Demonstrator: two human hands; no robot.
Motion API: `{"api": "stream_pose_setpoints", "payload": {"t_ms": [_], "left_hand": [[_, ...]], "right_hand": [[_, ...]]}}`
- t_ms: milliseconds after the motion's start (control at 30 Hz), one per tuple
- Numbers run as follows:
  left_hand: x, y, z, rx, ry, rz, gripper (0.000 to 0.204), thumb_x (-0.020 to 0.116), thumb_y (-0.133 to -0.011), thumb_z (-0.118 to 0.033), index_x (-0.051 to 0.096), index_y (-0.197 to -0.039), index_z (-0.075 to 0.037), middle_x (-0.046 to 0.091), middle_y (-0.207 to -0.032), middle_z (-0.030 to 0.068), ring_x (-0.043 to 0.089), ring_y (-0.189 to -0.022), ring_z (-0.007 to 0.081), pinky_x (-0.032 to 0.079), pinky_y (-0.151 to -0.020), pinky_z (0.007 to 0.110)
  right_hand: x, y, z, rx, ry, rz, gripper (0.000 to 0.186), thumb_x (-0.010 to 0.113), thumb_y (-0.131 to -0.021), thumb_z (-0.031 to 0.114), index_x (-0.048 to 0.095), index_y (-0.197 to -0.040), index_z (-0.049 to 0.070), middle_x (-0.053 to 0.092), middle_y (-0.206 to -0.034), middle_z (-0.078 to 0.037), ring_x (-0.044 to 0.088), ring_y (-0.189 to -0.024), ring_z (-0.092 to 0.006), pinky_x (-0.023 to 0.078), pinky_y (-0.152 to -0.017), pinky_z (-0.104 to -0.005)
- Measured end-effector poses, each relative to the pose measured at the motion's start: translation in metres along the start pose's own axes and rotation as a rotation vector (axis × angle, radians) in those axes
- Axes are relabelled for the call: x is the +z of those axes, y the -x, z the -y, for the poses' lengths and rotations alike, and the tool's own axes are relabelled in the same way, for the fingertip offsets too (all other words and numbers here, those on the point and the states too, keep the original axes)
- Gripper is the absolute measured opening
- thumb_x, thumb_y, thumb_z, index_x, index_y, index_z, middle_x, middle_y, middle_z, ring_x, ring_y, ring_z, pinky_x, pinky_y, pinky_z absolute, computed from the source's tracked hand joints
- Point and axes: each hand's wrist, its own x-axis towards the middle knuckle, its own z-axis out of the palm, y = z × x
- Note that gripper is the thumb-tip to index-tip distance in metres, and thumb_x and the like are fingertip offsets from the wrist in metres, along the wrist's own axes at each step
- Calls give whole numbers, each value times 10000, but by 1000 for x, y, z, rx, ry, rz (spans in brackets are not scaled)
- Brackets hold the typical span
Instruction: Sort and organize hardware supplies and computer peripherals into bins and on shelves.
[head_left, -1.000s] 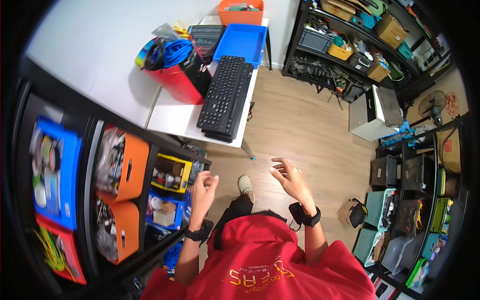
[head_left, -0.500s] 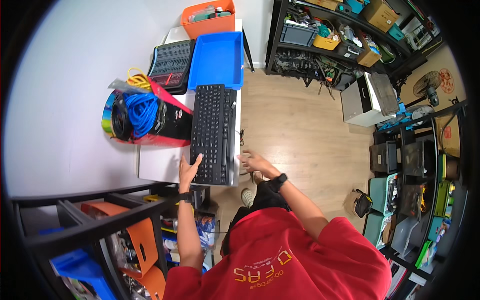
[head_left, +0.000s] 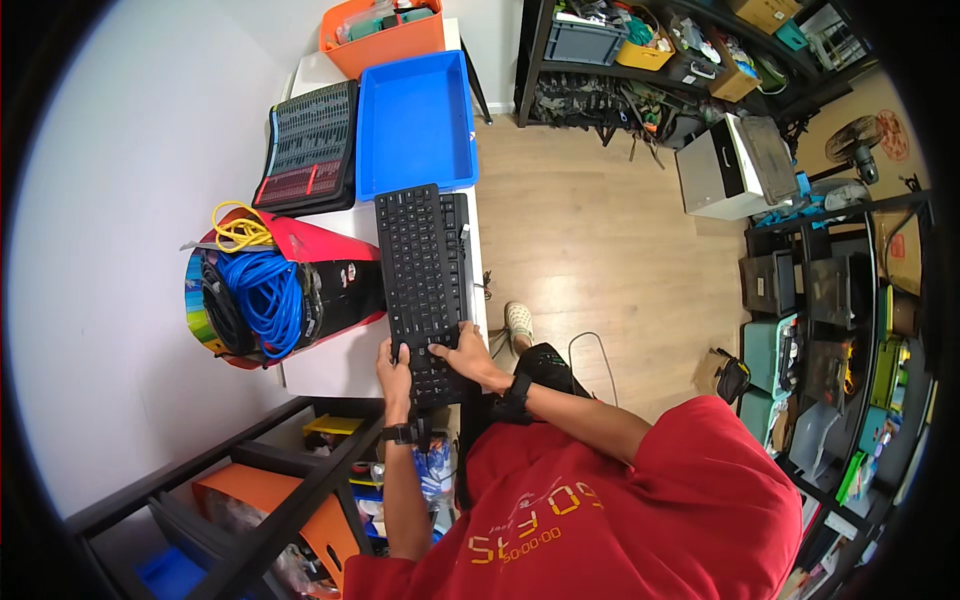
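A black keyboard [head_left: 412,262] lies lengthwise on the white table [head_left: 335,362], its near end reaching past the table's front edge. Under its right side shows a second black keyboard [head_left: 456,270], with a pale plug [head_left: 465,232] lying on it. My left hand [head_left: 394,374] grips the upper keyboard's left edge near the close end, thumb on top. On the opposite edge my right hand [head_left: 471,357] holds it too, thumb over the keys; its other fingers are partly hidden. Just beyond the far end sits an empty blue tray [head_left: 368,150].
Left of the keyboards lies a red-and-black bag [head_left: 345,290] with blue cable [head_left: 262,300] and yellow cord [head_left: 240,232]. Behind it are a dark zip case [head_left: 310,140] and an orange bin [head_left: 395,42]. A black shelf frame [head_left: 270,520] stands close at the lower left.
My right hand has come in from beside the table onto the keyboard. The upper keyboard has turned slightly and slid toward me. The whole view has shifted.
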Motion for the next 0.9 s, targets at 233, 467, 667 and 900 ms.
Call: {"api": "stream_pose_setpoints", "payload": {"t_ms": [233,467,667,900], "left_hand": [[-11,9,3,-21,-63,49,300,649,-952,-14,596,-1244,29,687,-1129,118,644,-1025,204,488,-943,328],[-8,-12,-2,-137,34,187,769,805,-877,-203,372,-1466,34,615,-1316,155,622,-1169,228,485,-1016,343],[2,-17,-23,-203,129,401,659,821,-852,-178,489,-1397,-15,652,-1245,111,661,-1076,200,531,-927,323],[8,-10,-30,-255,137,298,707,886,-761,-159,509,-1329,30,675,-1183,133,682,-998,203,553,-870,321]], "right_hand": [[-7,11,-17,28,-5,23,770,802,-844,449,461,-1184,-151,527,-1188,-316,568,-1092,-424,473,-961,-444],[-10,-15,-24,38,-255,-118,1208,893,-683,562,270,-1413,-172,454,-1392,-385,493,-1330,-436,419,-1103,-432],[-7,-34,-21,48,-167,14,1507,917,-575,626,74,-1495,-218,435,-1420,-393,479,-1333,-460,393,-1139,-423],[-22,-32,-10,179,-424,193,1259,962,-632,422,220,-1437,-200,590,-1316,-275,631,-1171,-316,527,-1003,-354]]}}
